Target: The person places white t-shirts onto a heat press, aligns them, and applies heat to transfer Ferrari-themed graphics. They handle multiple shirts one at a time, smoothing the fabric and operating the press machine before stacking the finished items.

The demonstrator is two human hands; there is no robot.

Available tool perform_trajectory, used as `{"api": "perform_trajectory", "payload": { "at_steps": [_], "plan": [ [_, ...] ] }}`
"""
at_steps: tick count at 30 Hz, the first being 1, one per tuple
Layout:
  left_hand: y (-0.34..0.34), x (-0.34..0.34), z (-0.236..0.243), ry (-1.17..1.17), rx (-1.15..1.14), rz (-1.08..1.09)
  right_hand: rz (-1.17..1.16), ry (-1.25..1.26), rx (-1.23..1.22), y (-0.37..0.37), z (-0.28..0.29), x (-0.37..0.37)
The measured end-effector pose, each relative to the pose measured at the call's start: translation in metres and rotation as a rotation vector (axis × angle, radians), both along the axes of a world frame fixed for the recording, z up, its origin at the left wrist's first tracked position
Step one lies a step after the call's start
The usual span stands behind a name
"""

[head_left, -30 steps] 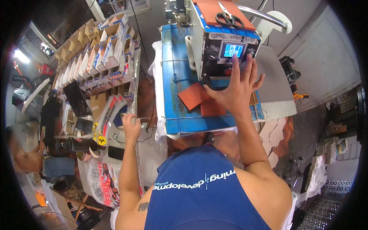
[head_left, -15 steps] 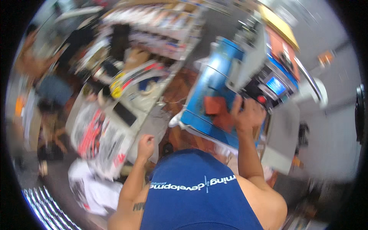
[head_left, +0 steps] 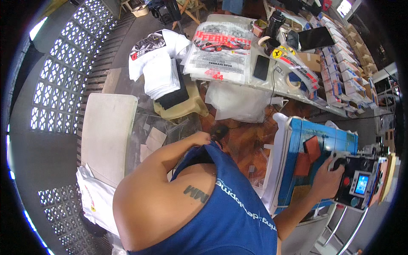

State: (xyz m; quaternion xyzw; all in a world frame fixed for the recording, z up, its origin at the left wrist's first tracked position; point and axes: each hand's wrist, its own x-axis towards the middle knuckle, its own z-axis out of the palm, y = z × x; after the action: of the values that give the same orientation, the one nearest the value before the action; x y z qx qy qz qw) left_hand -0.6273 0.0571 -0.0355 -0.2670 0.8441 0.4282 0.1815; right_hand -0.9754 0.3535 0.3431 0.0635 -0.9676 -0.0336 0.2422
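My left hand (head_left: 201,138) is closed on the cloth of the blue sleeveless shirt (head_left: 238,208) that I wear, pulling its edge up off my chest. My right hand (head_left: 326,182) is at the heat press, its fingers curled against the side of the control box (head_left: 355,187), by a grey bracket (head_left: 340,156). What those fingers hold, if anything, is hidden. The box has a small lit screen (head_left: 362,184) and a red button. Beside my right hand is the press's blue surface (head_left: 316,131), with reddish-brown patches (head_left: 302,163) on it.
Ahead, a table carries printed plastic-covered sheets (head_left: 221,53), a phone (head_left: 261,68), a tape roll (head_left: 293,80) and a tablet (head_left: 316,38). Folded white shirts (head_left: 160,76) lie on a beige stool (head_left: 182,106). A pale board (head_left: 108,131) and another white shirt (head_left: 95,197) are at left.
My view has swung to the left, and the blur has gone. My left hand, held off the shirt before, now grips its cloth. The right hand stays by the heat press.
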Motion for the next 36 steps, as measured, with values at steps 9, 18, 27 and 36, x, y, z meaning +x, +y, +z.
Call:
{"api": "perform_trajectory", "payload": {
  "at_steps": [9, 18, 27, 36],
  "plan": [
    [0.038, 0.254, -0.118, -0.626, -0.174, -0.562, 0.083, -0.110, -0.064, 0.006, 0.013, 0.008],
    [0.027, 0.183, -0.112, -0.592, -0.202, -0.502, 0.164, -0.036, -0.063, 0.012, 0.009, 0.010],
    [-0.056, 0.056, -0.041, 0.071, -0.373, -0.154, 0.051, -0.128, -0.041, 0.003, 0.018, 0.005],
    [-0.164, -0.030, 0.021, 0.068, -0.382, 0.447, -0.010, -0.061, -0.029, -0.002, 0.009, 0.000]
  ]
}}
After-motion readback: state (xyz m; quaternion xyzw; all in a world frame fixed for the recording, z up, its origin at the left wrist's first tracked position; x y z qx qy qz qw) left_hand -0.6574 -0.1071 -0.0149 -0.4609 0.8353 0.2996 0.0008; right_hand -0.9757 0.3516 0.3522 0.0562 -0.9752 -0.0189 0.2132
